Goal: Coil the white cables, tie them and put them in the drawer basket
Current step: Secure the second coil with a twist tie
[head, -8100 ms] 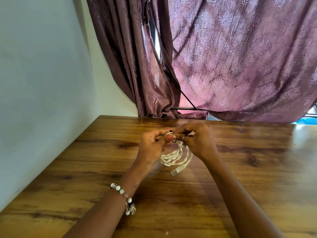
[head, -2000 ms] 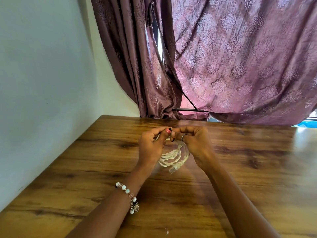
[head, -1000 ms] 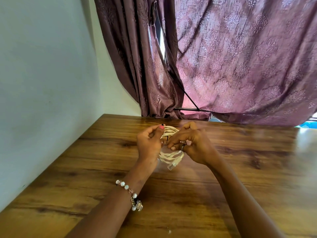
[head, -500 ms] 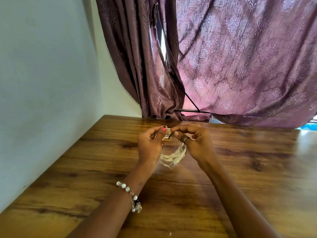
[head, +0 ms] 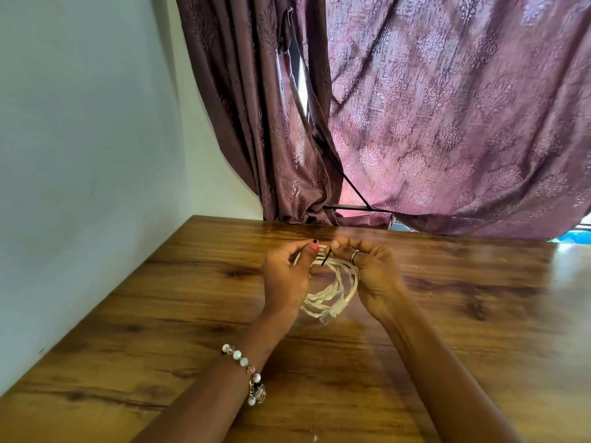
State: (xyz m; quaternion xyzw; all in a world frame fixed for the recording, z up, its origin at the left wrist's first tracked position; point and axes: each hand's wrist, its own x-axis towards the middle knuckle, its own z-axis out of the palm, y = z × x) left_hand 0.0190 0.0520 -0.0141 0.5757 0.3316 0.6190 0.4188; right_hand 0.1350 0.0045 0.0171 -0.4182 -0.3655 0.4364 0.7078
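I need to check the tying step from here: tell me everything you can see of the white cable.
The white cable is wound into a loose coil of several loops, held upright just above the wooden table. A clear plug with a white boot hangs at its lower end. The left hand and right hand grip its upper part, where a thin black tie sticks out.

Left hand (head: 285, 276) hides the white cable coil's (head: 332, 294) near-left loops (partly).
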